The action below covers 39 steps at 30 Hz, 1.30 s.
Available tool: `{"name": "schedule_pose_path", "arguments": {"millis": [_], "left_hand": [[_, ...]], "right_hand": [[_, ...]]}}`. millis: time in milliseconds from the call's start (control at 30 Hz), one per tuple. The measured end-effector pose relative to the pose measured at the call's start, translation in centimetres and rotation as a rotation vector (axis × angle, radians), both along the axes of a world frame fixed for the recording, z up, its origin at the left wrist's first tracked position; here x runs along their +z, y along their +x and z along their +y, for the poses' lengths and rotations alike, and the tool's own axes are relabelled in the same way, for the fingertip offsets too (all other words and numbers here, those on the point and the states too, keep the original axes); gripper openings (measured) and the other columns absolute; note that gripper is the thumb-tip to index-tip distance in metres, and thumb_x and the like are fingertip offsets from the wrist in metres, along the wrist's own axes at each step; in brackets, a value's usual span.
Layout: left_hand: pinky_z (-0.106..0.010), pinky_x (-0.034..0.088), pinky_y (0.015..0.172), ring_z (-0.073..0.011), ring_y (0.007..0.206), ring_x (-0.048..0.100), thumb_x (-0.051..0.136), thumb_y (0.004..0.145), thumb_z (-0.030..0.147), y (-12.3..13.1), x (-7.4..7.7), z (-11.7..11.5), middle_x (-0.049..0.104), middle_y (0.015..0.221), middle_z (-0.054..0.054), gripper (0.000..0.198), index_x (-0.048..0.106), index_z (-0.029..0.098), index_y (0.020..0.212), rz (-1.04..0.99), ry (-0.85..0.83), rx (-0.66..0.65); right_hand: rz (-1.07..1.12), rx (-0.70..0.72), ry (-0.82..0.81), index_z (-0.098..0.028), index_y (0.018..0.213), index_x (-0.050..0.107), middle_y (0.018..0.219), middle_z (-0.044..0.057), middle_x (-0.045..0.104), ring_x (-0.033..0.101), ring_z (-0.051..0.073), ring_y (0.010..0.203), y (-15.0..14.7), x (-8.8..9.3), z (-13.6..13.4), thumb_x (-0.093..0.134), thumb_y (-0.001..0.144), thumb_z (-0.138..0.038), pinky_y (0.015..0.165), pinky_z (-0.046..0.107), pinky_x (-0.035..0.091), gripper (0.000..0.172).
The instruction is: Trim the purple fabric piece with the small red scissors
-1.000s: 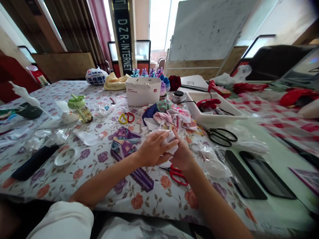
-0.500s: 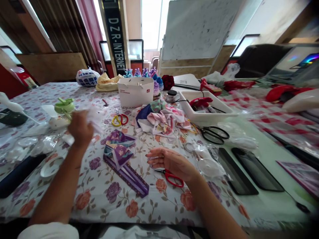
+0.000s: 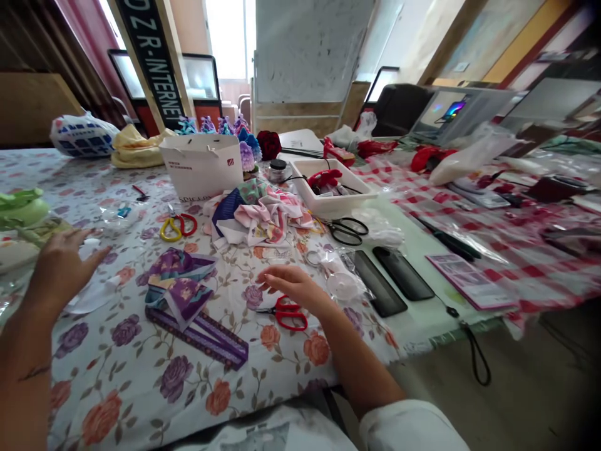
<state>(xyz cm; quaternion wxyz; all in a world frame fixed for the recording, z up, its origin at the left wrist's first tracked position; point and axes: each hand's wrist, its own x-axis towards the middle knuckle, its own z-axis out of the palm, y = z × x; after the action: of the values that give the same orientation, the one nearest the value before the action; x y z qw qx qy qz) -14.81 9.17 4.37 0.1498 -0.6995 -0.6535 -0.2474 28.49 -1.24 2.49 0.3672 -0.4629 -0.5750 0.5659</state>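
Note:
My left hand is open over the left side of the flowered cloth, its fingers spread beside a white piece and a green bow-shaped item. My right hand hovers, open and with nothing in it, just above the red-handled scissors. Between the hands lies a purple patterned fabric piece with a folded purple strip under it. Beyond it are scissors with one yellow and one red handle and a heap of pink and white fabric.
A white paper box stands behind the fabric heap. To its right is a white tray with red items. Black scissors, two dark phones and a pink-edged booklet lie on the right.
The view has turned right. My left hand has opened and let go of the white piece it held, which now lies on the cloth. My right hand stays near the red scissors.

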Motion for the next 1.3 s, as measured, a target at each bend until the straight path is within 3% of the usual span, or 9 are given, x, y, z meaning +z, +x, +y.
{"name": "schedule_pose_path", "arguments": {"millis": [100, 167, 267, 433, 700, 833, 967, 1100, 1300], "left_hand": [[-0.045, 0.039, 0.106, -0.025, 0.122, 0.051, 0.023, 0.084, 0.077, 3.7, 1.4, -1.0, 0.059, 0.127, -0.009, 0.081, 0.057, 0.012, 0.12, 0.01, 0.037, -0.132], [-0.045, 0.039, 0.106, -0.025, 0.123, 0.052, 0.029, 0.084, 0.075, 6.1, 1.5, -1.9, 0.059, 0.129, -0.009, 0.076, 0.056, 0.015, 0.122, -0.029, 0.041, -0.235], [-0.046, 0.043, 0.104, -0.0261, 0.119, 0.056, 0.041, 0.088, 0.064, 10.1, 0.6, -3.4, 0.061, 0.126, -0.01, 0.06, 0.058, 0.017, 0.119, -0.15, -0.024, -0.393], [-0.045, 0.043, 0.106, -0.0256, 0.124, 0.054, 0.049, 0.091, 0.048, 15.7, -1.8, -6.3, 0.057, 0.133, -0.01, 0.044, 0.055, 0.021, 0.125, -0.214, -0.214, -0.686], [-0.06, 0.026, 0.112, -0.0383, 0.143, 0.023, 0.067, 0.074, 0.058, 12.9, -6.2, -10.4, 0.034, 0.155, -0.007, 0.069, 0.049, 0.034, 0.137, 0.009, -0.592, -0.707], [-0.057, 0.018, 0.116, -0.0315, 0.144, 0.025, 0.05, 0.088, 0.055, 11.8, -8.1, -10.8, 0.037, 0.154, -0.006, 0.059, 0.042, 0.033, 0.143, 0.048, -0.548, -0.597], [-0.053, 0.026, 0.113, -0.0303, 0.14, 0.035, 0.04, 0.095, 0.045, 11.5, -8.6, -9.6, 0.044, 0.149, -0.01, 0.049, 0.049, 0.024, 0.139, -0.002, -0.434, -0.404], [-0.056, 0.035, 0.106, -0.0348, 0.129, 0.047, 0.038, 0.097, 0.036, 11.0, -7.5, -8.9, 0.055, 0.136, -0.019, 0.042, 0.063, 0.016, 0.123, -0.05, -0.362, -0.317], [-0.05, 0.032, 0.109, -0.0351, 0.132, 0.042, 0.079, 0.06, 0.054, 12.0, -6.3, -11.3, 0.054, 0.137, -0.011, 0.075, 0.059, 0.027, 0.127, -0.197, -0.487, -0.704]], "right_hand": [[-0.239, -0.342, 0.145, -0.018, 0.116, 0.06, 0.124, 0.016, 0.06, 0.054, 0.033, 0.114, 4.5, 0.6, -1.7, 0.066, 0.08, -0.051, 0.099, 0.049, 0.038, 0.05], [-0.814, -0.699, 0.316, -0.012, 0.12, 0.058, 0.122, 0.022, 0.059, 0.052, 0.039, 0.115, 7.7, 0.4, -3.1, 0.064, 0.079, -0.054, 0.098, 0.052, 0.036, 0.059], [-1.276, -0.727, 0.228, -0.007, 0.122, 0.055, 0.116, 0.025, 0.062, 0.055, 0.04, 0.11, 10.4, -0.8, -4.7, 0.066, 0.077, -0.056, 0.092, 0.048, 0.042, 0.067], [-1.424, -0.648, 0.12, -0.007, 0.126, 0.051, 0.106, 0.021, 0.065, 0.06, 0.036, 0.102, 10.1, -3.4, -4.8, 0.071, 0.072, -0.054, 0.087, 0.04, 0.045, 0.074], [-1.202, -0.822, 0.354, -0.01, 0.105, 0.06, 0.098, 0.018, 0.06, 0.056, 0.036, 0.1, 10.6, -4.0, -4.1, 0.067, 0.071, -0.054, 0.088, 0.047, 0.046, 0.056], [-0.626, -1.099, 0.486, -0.013, 0.105, 0.062, 0.103, 0.014, 0.06, 0.057, 0.033, 0.097, 8.5, -0.9, -3.5, 0.076, 0.059, -0.059, 0.087, 0.048, 0.046, 0.067], [0.144, -0.703, 0.248, -0.02, 0.112, 0.062, 0.094, 0.005, 0.068, 0.063, 0.023, 0.081, 3.9, 1.3, -2.2, 0.078, 0.064, -0.042, 0.076, 0.035, 0.05, 0.056], [0.275, -0.409, 0.018, -0.019, 0.104, 0.065, 0.09, 0.006, 0.072, 0.067, 0.023, 0.08, -0.8, 0.9, -1.2, 0.081, 0.061, -0.036, 0.07, 0.031, 0.051, 0.049], [0.222, -0.21, -0.013, -0.018, 0.107, 0.066, 0.1, 0.01, 0.073, 0.067, 0.03, 0.091, -4.1, 0.9, 0.1, 0.079, 0.061, -0.042, 0.074, 0.036, 0.052, 0.054]]}}
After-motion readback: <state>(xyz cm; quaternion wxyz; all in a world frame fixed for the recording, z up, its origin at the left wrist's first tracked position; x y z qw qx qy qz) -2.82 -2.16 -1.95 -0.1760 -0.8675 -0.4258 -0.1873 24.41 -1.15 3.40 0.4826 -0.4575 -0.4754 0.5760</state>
